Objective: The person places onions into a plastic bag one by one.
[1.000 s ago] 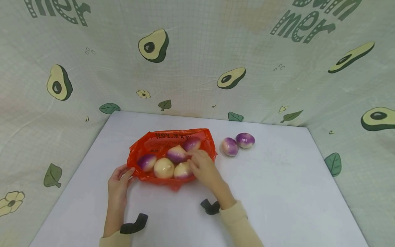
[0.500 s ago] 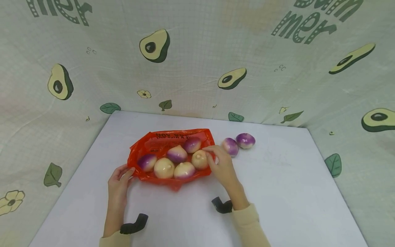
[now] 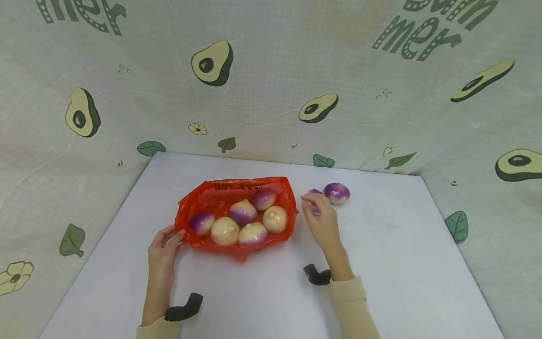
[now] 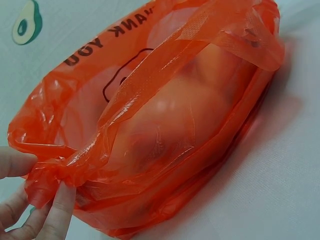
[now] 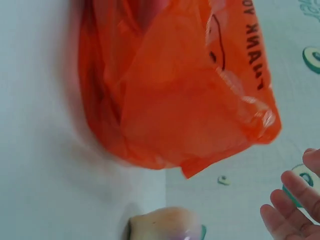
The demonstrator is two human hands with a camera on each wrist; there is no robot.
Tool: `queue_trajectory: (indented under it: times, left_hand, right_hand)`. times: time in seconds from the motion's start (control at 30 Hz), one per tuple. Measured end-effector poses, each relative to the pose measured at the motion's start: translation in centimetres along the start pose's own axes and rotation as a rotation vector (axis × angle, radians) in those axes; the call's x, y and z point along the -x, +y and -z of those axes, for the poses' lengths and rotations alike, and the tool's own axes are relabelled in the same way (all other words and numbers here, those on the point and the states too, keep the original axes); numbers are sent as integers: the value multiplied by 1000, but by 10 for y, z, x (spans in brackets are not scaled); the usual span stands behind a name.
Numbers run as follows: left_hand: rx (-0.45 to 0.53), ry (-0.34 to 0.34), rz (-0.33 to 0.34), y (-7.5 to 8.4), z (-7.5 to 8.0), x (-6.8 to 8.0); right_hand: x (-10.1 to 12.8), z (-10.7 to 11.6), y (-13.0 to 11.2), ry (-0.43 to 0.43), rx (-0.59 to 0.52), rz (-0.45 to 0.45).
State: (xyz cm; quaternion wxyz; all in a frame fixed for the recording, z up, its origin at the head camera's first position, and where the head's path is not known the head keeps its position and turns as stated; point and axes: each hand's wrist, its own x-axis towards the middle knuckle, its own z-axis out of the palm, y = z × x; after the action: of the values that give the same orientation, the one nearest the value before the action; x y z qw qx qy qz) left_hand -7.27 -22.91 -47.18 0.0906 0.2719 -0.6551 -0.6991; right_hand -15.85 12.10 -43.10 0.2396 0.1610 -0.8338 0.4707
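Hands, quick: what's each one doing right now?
Left hand: pinching the rim of the orange bag.
Right hand: fingers relaxed, over a purple turnip, no grip visible.

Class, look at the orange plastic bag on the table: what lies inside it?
Six round purple-and-cream vegetables lie in the open orange bag, whose edge the left hand holds. Whatever lies beneath them is covered.

Head view looks forward and down from above the orange bag (image 3: 235, 214), at moderate distance. Left wrist view sits close at its left edge, right wrist view close at its right; all share the bag
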Motion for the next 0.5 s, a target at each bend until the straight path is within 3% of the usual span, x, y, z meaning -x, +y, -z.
queue_trajectory:
  times: [0.13,0.33,0.5]
  left_hand:
    - [11,-7,-23,3,-1,3]
    - [52,-24,-34,-22,9,-18]
    - [39,22,-6,-44,13,-37]
  right_hand:
    - [1,1,12,-1,21,-26]
    - [2,1,26,-6,65,-67]
    - [2,0,37,-35,117,-136]
